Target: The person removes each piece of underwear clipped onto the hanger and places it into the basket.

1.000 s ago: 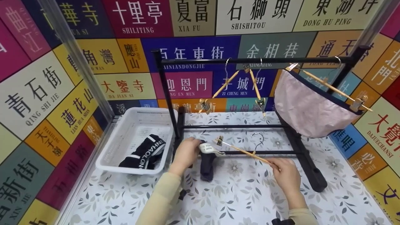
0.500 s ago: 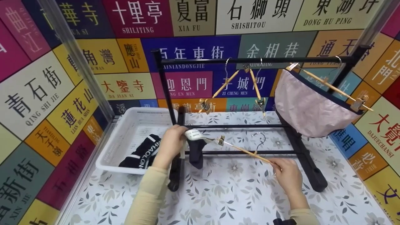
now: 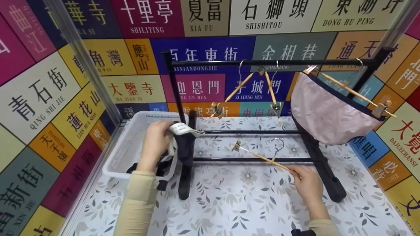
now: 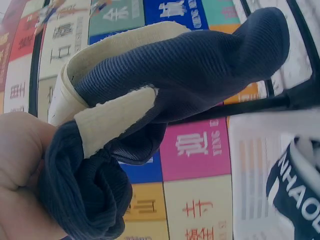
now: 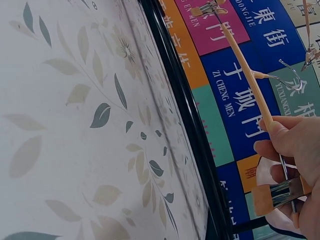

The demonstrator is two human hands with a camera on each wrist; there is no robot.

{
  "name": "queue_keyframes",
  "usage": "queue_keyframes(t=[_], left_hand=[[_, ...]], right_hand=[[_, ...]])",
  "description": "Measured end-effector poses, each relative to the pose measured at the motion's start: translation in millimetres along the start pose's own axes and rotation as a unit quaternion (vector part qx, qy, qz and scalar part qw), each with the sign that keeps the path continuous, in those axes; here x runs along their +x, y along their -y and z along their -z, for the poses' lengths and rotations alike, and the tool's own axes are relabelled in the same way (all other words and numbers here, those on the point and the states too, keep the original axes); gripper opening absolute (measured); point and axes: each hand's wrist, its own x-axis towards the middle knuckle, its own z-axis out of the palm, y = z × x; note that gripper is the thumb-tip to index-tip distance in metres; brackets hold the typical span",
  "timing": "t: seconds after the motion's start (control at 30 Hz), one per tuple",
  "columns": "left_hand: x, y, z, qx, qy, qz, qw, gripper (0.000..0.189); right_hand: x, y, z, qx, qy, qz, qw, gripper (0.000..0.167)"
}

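Note:
My left hand (image 3: 153, 141) grips a navy ribbed garment (image 3: 185, 147) with a cream band, held bunched up near the basket's right edge. In the left wrist view the garment (image 4: 190, 70) spreads out from the fingers, part of it bundled in the fist. My right hand (image 3: 307, 185) pinches one end of a wooden clip hanger (image 3: 261, 157), its far metal clip pointing left and its hook up. In the right wrist view, another metal clip (image 5: 280, 195) sits at the fingers, and this hanger (image 5: 245, 65) carries no cloth.
A white plastic basket (image 3: 115, 159) at the left holds black clothing with white lettering (image 4: 300, 200). The black rack (image 3: 210, 64) stands behind the hands, bearing two bare clip hangers (image 3: 241, 86) and pink underpants (image 3: 331, 113) clipped at the right. Floral sheeting (image 3: 242, 203) covers the surface.
My left hand has moved left and up with the navy garment, from near the hanger's clip to over the basket's right side. The right hand and hanger have stayed almost in place.

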Motion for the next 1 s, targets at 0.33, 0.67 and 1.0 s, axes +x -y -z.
queue_keyframes(t=[0.33, 0.67, 1.0], left_hand=[[-1.7, 25.8, 31.7, 0.018, -0.1, 0.01, 0.9947, 0.027], [-10.1, 61.1, 48.5, 0.053, -0.107, 0.083, 0.9894, 0.028], [-31.6, 94.9, 27.8, 0.089, -0.07, 0.131, 0.9848, 0.034]], right_hand=[[-2.5, -10, 4, 0.003, -0.002, 0.013, 0.9999, 0.026], [0.4, -11, 15, -0.013, -0.014, -0.002, 0.9998, 0.023], [1.4, -13, 22, -0.017, -0.013, -0.015, 0.9997, 0.025]])
